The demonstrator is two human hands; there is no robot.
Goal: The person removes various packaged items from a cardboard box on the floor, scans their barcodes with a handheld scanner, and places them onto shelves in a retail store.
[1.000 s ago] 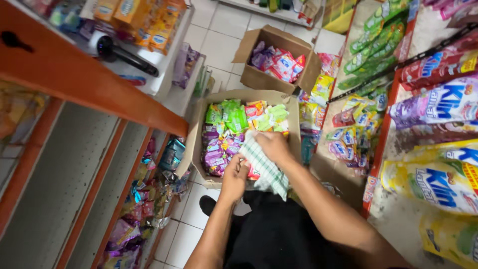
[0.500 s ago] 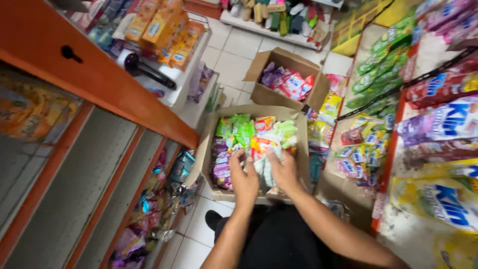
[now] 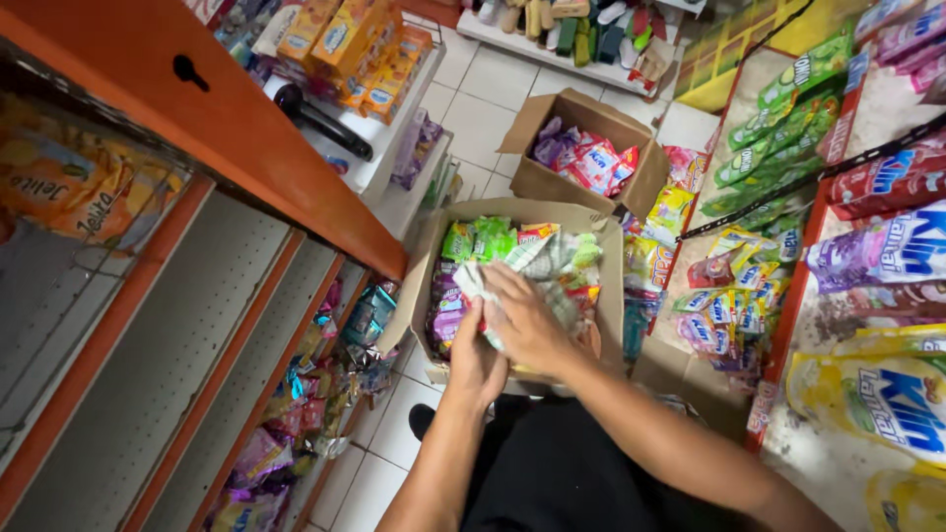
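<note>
Now that the checked cloth point(image 3: 552, 261) has dropped into the sachet box point(image 3: 611, 296), your left hand point(image 3: 476, 355) and right hand point(image 3: 527, 320) both grip it.

Shop: stocked shelves point(image 3: 246, 325), goods cartons point(image 3: 611, 256)

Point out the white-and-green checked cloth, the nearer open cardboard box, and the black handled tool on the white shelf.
white-and-green checked cloth point(image 3: 552, 258), head view, upper fold.
nearer open cardboard box point(image 3: 613, 286), head view, right wall.
black handled tool point(image 3: 320, 120), head view, mid-handle.
</note>
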